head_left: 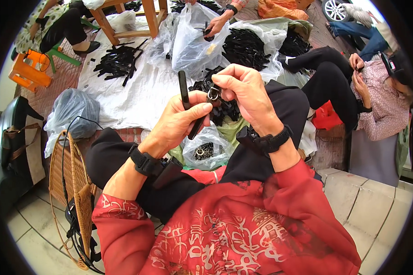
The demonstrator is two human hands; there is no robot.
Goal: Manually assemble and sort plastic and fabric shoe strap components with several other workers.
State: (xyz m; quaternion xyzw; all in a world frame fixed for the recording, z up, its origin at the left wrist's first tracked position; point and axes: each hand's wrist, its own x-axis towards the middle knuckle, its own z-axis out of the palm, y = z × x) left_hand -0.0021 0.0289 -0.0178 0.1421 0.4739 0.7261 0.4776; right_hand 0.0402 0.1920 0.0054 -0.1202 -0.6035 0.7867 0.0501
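Observation:
A short black strap [184,87] with a small silver-coloured buckle [213,94] is held up in front of me between both hands. My left hand [181,117] is closed on the strap, thumb pressed over it just below the buckle; black lengths stick out above and below the fingers. On the buckle's other side my right hand [245,89] pinches the black piece at the buckle, its tip partly hidden by the fingers. Below my hands, a clear plastic bag [220,142] holds small metal rings or buckles [204,151]. Black straps [215,112] lie piled just behind my hands.
White sheeting [119,103] bears more black strap heaps [119,62]. Across from me a person's hand [218,25] is at a plastic bag [199,43]; another person [376,96] sits at right. A wicker basket [71,169], a bluish bag [73,112] and an orange stool [32,71] stand left.

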